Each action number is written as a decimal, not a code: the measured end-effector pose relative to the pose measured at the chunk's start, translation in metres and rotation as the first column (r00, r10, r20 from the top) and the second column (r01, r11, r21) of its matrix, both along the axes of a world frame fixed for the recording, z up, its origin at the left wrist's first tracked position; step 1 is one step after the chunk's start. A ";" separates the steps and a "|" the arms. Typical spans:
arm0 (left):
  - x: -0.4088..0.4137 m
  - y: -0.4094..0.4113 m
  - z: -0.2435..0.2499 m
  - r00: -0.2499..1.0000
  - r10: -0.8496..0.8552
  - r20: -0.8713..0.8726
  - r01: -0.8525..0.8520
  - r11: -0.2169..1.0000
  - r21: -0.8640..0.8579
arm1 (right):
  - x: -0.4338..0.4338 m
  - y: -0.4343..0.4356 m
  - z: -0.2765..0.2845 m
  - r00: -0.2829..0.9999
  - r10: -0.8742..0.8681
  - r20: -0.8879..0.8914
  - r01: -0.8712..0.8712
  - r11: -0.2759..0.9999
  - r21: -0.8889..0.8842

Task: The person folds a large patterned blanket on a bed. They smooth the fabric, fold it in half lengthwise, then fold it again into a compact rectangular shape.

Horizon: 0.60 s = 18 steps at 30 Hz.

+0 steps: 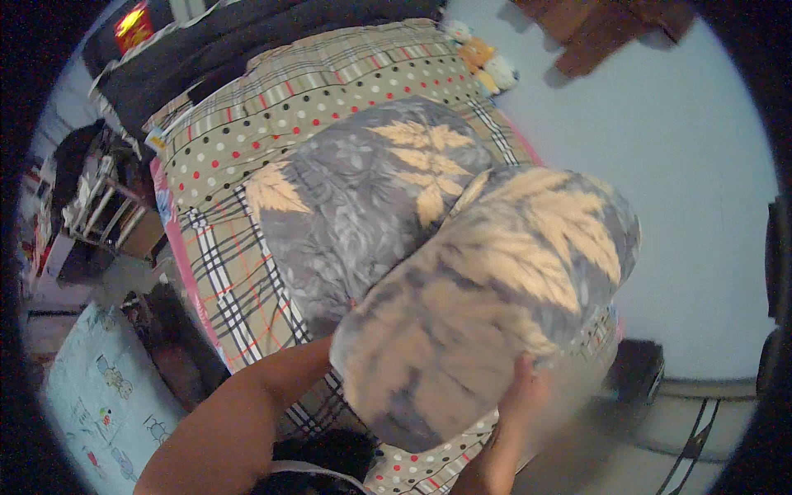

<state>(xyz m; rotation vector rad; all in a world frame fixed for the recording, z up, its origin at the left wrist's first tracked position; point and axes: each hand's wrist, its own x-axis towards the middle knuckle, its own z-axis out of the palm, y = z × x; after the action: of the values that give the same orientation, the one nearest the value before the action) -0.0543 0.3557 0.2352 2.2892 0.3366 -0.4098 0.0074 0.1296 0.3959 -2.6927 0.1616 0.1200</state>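
A plump pillow in a grey cover with cream leaf prints is tilted in front of me above the bed. My right hand, somewhat blurred, grips its near right side with the thumb on top. My left forearm reaches to the pillow's left side; the hand itself is hidden behind it. A second pillow with the same leaf pattern lies on the bed, partly covered by the first. Under both spreads a beige plaid bedsheet with rows of dots.
Plush toys sit at the bed's far right corner, against a pale wall. A dark headboard runs along the far end, with a shiny red packet above it. At left are a cluttered rack and a light blue printed cushion.
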 end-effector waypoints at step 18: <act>-0.073 0.162 -0.151 0.450 0.631 -0.632 -0.484 -0.422 -0.767 | 0.109 0.610 -0.157 0.396 0.809 0.436 -0.870 0.481 -0.103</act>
<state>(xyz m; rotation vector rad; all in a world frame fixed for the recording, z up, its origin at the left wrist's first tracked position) -0.1277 0.5181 0.0844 0.3423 0.8532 0.1606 0.1165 0.7396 0.2393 -2.2784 -1.3481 -0.1702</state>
